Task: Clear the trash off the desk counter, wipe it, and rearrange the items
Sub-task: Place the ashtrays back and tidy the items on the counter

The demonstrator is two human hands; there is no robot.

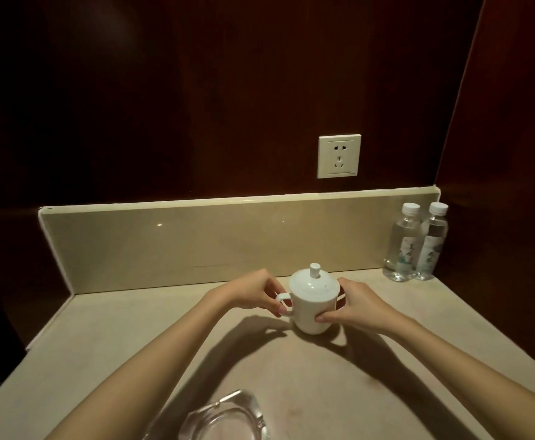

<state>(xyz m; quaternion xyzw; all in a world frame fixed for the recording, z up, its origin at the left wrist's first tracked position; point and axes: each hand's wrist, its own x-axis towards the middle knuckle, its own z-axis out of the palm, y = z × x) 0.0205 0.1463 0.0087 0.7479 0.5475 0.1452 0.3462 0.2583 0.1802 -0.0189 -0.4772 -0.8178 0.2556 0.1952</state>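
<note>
A white lidded cup [310,304] with a knob on its lid stands upright near the middle of the beige counter [132,344]. My left hand [256,292] pinches the cup's handle on its left side. My right hand [358,304] grips the cup's body from the right, thumb across the front. Both forearms reach in from the bottom corners.
Two clear water bottles [414,242] with white caps stand together in the back right corner. A glass ashtray [225,420] sits at the near edge. A low backsplash [212,239] runs along the back, with a wall socket [339,156] above it on dark wood panelling.
</note>
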